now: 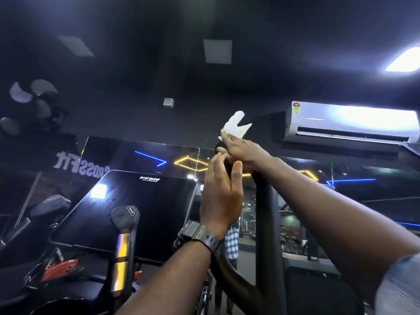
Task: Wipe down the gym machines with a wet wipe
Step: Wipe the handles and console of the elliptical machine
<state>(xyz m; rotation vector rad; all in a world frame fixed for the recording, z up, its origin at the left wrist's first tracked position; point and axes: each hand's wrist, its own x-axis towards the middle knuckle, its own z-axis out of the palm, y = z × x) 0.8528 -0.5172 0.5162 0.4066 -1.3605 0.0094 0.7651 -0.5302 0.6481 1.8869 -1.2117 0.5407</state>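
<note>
A crumpled white wet wipe (236,126) sticks up above the top end of a tall black machine handle (266,212). My right hand (243,151) reaches in from the right, holds the wipe and presses it onto the tip of the handle. Just below it, my left hand (220,196), with a black watch on the wrist, is raised against the same handle. Its fingers and thumb are nearly straight on either side of the bar, and the fingertips touch my right hand.
The machine's dark console screen (136,201) sits to the left, with a shorter grip (125,217) in front of it. An air conditioner (350,123) hangs at upper right and a wall fan (34,98) at upper left. A person in a checked shirt (231,237) stands behind the handle.
</note>
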